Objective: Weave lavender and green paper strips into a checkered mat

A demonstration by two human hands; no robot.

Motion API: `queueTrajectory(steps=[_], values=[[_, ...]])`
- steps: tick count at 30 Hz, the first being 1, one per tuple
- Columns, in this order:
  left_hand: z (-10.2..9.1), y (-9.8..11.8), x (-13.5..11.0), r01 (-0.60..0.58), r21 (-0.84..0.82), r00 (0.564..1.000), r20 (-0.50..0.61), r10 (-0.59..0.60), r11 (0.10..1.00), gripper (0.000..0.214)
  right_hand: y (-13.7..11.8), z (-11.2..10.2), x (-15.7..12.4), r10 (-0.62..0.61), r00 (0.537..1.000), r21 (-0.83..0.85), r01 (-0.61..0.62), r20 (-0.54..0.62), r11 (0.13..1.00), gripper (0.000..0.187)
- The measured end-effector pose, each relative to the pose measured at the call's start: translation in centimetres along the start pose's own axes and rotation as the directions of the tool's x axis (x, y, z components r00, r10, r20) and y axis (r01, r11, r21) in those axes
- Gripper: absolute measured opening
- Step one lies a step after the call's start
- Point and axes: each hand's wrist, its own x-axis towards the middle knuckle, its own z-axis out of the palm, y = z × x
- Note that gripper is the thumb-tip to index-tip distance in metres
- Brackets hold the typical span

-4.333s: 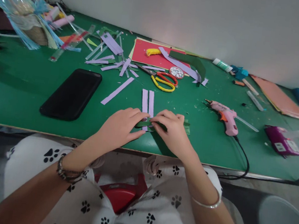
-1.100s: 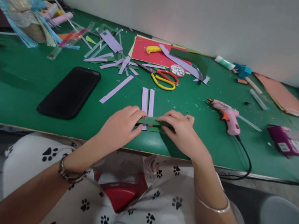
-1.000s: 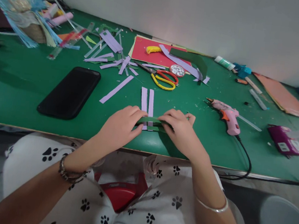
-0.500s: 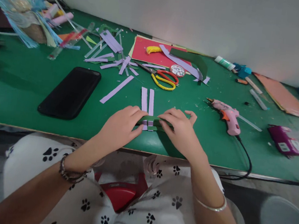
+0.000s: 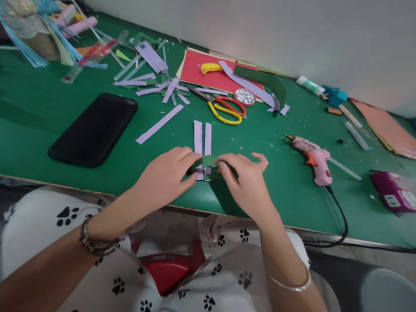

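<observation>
Near the front edge of the green table (image 5: 27, 125), my left hand (image 5: 164, 178) and my right hand (image 5: 244, 182) pinch the two ends of a green paper strip (image 5: 208, 161). The strip lies across two lilac paper strips (image 5: 201, 138) that run away from me side by side. Both hands have their fingers closed on the green strip, with the right little finger raised. A second green strip seems to lie just under the hands, mostly hidden.
A black phone (image 5: 94, 128) lies to the left, and a loose lilac strip (image 5: 160, 123) lies beside it. Behind are yellow-red scissors (image 5: 223, 110), red paper (image 5: 217, 74) and scattered strips (image 5: 153, 77). A pink glue gun (image 5: 315, 158) with its cord lies right. A purple box (image 5: 395, 195) sits far right.
My right hand has slid left along the green strip, closer to the lilac strips. The left hand has stayed in place.
</observation>
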Motion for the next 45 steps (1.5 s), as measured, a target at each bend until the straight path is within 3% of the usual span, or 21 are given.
queueTrajectory(steps=[11, 21, 27, 34, 39, 45], values=[[0.1, 0.3, -0.4, 0.017, 0.084, 0.997, -0.082, -0.01, 0.996, 0.035, 0.2, 0.3, 0.1, -0.024, 1.0, -0.067, 0.025, 0.013, 0.997, 0.026], [-0.2, 0.5, 0.1, 0.008, 0.114, 1.0, -0.004, -0.008, 0.993, 0.029, 0.3, 0.6, 0.3, -0.024, 0.999, 0.0, 0.024, 0.023, 1.0, 0.026], [-0.1, 0.3, 0.1, -0.017, 0.083, 1.0, -0.015, 0.019, 0.996, 0.028, 0.6, 0.3, 0.3, 0.004, 1.0, 0.025, -0.003, -0.001, 1.0, 0.028], [-0.2, -1.0, 0.2, -0.069, -0.001, 0.996, 0.054, 0.069, 0.998, 0.029, 1.9, -1.3, -0.3, -0.097, 0.99, 0.099, 0.087, 0.103, 0.991, 0.02], [-0.4, -1.6, 0.2, -0.122, -0.062, 0.988, 0.086, 0.127, 0.991, 0.029, 2.7, -1.9, -0.7, -0.09, 0.988, -0.006, 0.091, 0.124, 0.996, 0.021], [-0.4, -0.7, 0.1, -0.028, -0.064, 0.999, 0.025, 0.03, 0.998, 0.03, 2.9, -1.7, -0.8, -0.089, 0.976, -0.055, 0.102, 0.199, 0.993, 0.023]])
